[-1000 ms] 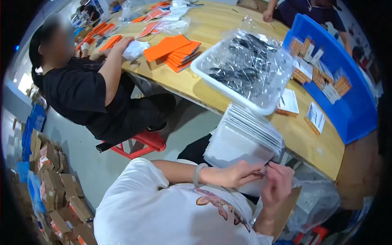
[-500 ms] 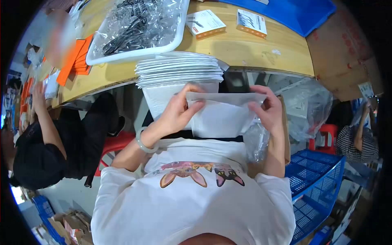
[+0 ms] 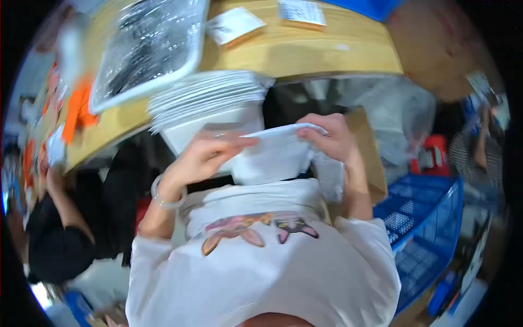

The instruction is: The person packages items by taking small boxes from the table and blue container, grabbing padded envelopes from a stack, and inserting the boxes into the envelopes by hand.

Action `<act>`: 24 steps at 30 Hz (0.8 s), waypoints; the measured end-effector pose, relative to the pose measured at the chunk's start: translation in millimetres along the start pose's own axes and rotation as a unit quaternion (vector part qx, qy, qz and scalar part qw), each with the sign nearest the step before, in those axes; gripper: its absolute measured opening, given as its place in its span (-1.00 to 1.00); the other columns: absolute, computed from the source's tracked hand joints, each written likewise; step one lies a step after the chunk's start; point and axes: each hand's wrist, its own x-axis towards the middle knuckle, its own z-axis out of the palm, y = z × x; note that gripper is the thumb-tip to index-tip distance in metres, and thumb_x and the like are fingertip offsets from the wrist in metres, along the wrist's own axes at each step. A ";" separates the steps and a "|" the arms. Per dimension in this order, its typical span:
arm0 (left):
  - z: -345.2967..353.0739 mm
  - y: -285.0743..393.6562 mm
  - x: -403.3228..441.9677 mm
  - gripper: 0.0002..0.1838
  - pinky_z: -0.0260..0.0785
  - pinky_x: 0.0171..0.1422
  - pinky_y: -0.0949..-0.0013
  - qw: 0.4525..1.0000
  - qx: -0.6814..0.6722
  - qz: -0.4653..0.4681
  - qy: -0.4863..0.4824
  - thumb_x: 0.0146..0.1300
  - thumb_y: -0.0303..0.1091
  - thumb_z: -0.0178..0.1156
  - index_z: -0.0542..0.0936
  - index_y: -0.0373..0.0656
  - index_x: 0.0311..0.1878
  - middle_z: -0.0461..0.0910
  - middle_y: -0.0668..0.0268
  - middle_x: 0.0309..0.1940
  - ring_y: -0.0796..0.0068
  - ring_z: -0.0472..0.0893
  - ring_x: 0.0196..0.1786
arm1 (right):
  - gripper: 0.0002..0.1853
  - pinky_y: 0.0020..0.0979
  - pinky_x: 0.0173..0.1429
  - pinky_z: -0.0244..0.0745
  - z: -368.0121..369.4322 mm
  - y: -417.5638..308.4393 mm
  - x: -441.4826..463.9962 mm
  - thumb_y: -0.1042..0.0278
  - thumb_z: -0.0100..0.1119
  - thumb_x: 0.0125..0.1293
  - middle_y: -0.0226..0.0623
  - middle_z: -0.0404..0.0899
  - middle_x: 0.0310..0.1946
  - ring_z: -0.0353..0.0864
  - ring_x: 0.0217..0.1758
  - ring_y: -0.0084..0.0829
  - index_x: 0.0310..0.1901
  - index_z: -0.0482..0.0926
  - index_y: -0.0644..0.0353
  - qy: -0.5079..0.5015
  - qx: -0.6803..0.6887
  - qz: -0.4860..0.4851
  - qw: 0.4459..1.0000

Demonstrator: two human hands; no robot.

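A white padded mailer (image 3: 275, 158) rests upright against my lap, its flap now folded over along the top edge. My right hand (image 3: 329, 136) is closed on its upper right corner, thumb in front. At the upper left corner, my left hand (image 3: 210, 152) has its index finger laid along the flap and its thumb lower, closed about that edge; motion blurs these fingers. Just behind my left hand, a thick stack of white mailers (image 3: 210, 101) leans at the table edge. Below my right hand lies another pale packet (image 3: 330, 177), partly covered by the wrist.
On the wooden table (image 3: 348, 57) stand a white tray (image 3: 190, 60) of bagged black cables and two small boxes, one white (image 3: 235, 26) and one orange-edged (image 3: 302, 13). Orange packets (image 3: 79, 111) lie left, near a co-worker's arm (image 3: 68, 204). A blue basket (image 3: 427, 218) stands right.
The mailer's grey-white flap, raised before, is folded down. My left hand has shifted left with its index finger straightened; my right hand still grips the right corner. The whole view has swung.
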 end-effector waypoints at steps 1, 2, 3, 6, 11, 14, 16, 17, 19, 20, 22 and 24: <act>4.6 12.0 -4.5 -0.55 0.34 -0.30 0.50 0.998 -0.013 -0.055 0.034 0.23 -0.65 0.10 0.55 -0.29 0.22 0.68 0.12 -0.03 0.47 0.42 -0.49 | -0.87 -0.52 -0.45 0.26 -11.6 4.5 -8.1 0.45 0.26 0.17 -0.39 0.61 -0.60 0.37 -0.62 -0.50 -0.27 0.68 0.28 0.008 0.004 -0.032 0.999; 15.9 17.0 -2.7 -0.48 0.40 -0.27 0.47 0.981 -0.152 -0.022 0.120 0.28 -0.64 0.06 0.41 -0.29 0.34 0.66 0.02 -0.03 0.42 0.48 -0.49 | -0.87 -0.49 -0.38 0.34 -25.1 5.2 -23.7 0.45 0.29 0.15 -0.33 0.64 -0.52 0.44 -0.53 -0.48 -0.29 0.69 0.28 0.059 0.004 -0.011 0.998; 21.5 25.6 -4.1 -0.49 0.39 -0.21 0.48 0.964 -0.190 -0.005 0.186 0.26 -0.64 0.07 0.42 -0.29 0.32 0.67 0.05 -0.10 0.41 0.48 -0.44 | -0.88 -0.48 -0.32 0.38 -39.5 24.2 -44.4 0.43 0.26 0.18 -0.31 0.64 -0.49 0.47 -0.49 -0.46 -0.29 0.70 0.27 0.162 0.006 -0.028 0.986; 19.6 20.4 -18.5 -0.50 0.39 -0.13 0.47 0.936 -0.158 0.044 0.312 0.25 -0.64 0.06 0.41 -0.29 0.29 0.66 0.08 -0.16 0.39 0.50 -0.34 | -0.91 -0.44 -0.27 0.51 -98.1 27.1 -86.0 0.51 0.20 0.19 -0.31 0.64 -0.53 0.56 -0.49 -0.42 -0.32 0.69 0.22 0.205 0.272 -0.268 0.901; 19.0 -9.4 -57.9 -0.54 0.35 0.01 0.36 0.814 0.077 0.128 0.561 0.22 -0.67 0.05 0.44 -0.23 0.21 0.57 0.15 -0.07 0.36 0.45 -0.06 | -0.87 -0.38 -0.28 0.65 -143.8 -13.4 -81.4 0.62 0.14 0.22 -0.22 0.72 -0.52 0.72 -0.53 -0.32 -0.35 0.67 0.21 -0.033 0.635 -0.599 0.486; 15.7 -31.6 -99.8 -0.51 0.33 0.06 0.31 0.829 0.294 0.064 0.470 0.16 -0.61 0.18 0.48 -0.18 0.21 0.53 0.15 0.01 0.30 0.43 0.00 | -0.74 -0.30 0.16 0.49 -144.7 20.3 -13.9 0.29 0.23 0.30 -0.28 0.70 -0.10 0.68 -0.03 -0.38 -0.01 0.59 0.15 0.039 0.588 -0.373 0.716; 12.3 -22.3 -78.3 -0.52 0.31 0.07 0.30 0.849 0.330 0.070 0.406 0.14 -0.59 0.21 0.50 -0.18 0.18 0.53 0.17 0.01 0.29 0.43 -0.02 | -0.54 -0.30 0.32 0.37 -126.0 28.9 66.0 0.16 0.24 0.30 -0.21 0.55 0.17 0.52 0.22 -0.27 0.18 0.51 0.16 0.253 0.188 -0.124 0.941; 12.0 -10.9 -66.2 -0.53 0.30 0.09 0.29 0.849 0.380 0.058 0.362 0.11 -0.56 0.25 0.52 -0.17 0.15 0.53 0.19 0.00 0.28 0.44 -0.04 | -0.46 -0.23 0.38 0.31 -109.1 23.5 92.8 0.11 0.22 0.30 -0.17 0.46 0.27 0.42 0.34 -0.20 0.25 0.46 0.15 0.256 0.046 -0.070 0.963; 13.4 5.3 -57.4 -0.54 0.27 0.12 0.26 0.817 0.497 0.013 0.292 0.06 -0.51 0.31 0.57 -0.16 0.10 0.53 0.24 -0.01 0.26 0.45 -0.08 | -0.33 -0.12 0.47 0.14 -93.3 61.6 150.6 -0.03 0.22 0.28 -0.14 0.21 0.45 0.14 0.52 -0.13 0.32 0.40 0.18 0.264 -0.256 -0.156 0.917; 12.4 6.6 -49.7 -0.50 0.26 0.14 0.25 0.814 0.497 -0.007 0.300 0.05 -0.44 0.35 0.57 -0.13 0.13 0.52 0.26 0.02 0.27 0.45 -0.06 | -0.30 -0.13 0.48 0.10 -78.9 84.3 159.0 -0.09 0.22 0.26 -0.16 0.22 0.45 0.13 0.52 -0.11 0.34 0.38 0.15 0.237 -0.313 -0.099 0.914; 10.9 9.0 -34.0 -0.52 0.24 0.16 0.22 0.809 0.494 -0.042 0.316 0.04 -0.33 0.39 0.59 -0.08 0.09 0.51 0.28 0.05 0.25 0.46 -0.02 | -0.26 -0.13 0.49 0.07 -58.3 91.8 175.1 -0.14 0.22 0.24 -0.18 0.23 0.44 0.12 0.52 -0.10 0.36 0.36 0.13 0.202 -0.353 -0.065 0.911; 7.4 0.4 -38.1 -0.68 0.22 0.24 0.15 0.827 0.470 -0.033 0.308 0.05 -0.38 0.38 0.62 -0.09 -0.08 0.53 0.27 0.07 0.23 0.44 0.02 | -0.21 -0.15 0.50 0.04 -41.4 64.6 149.1 -0.19 0.25 0.18 -0.22 0.30 0.38 0.14 0.50 -0.13 0.36 0.35 0.07 0.153 -0.381 -0.046 0.911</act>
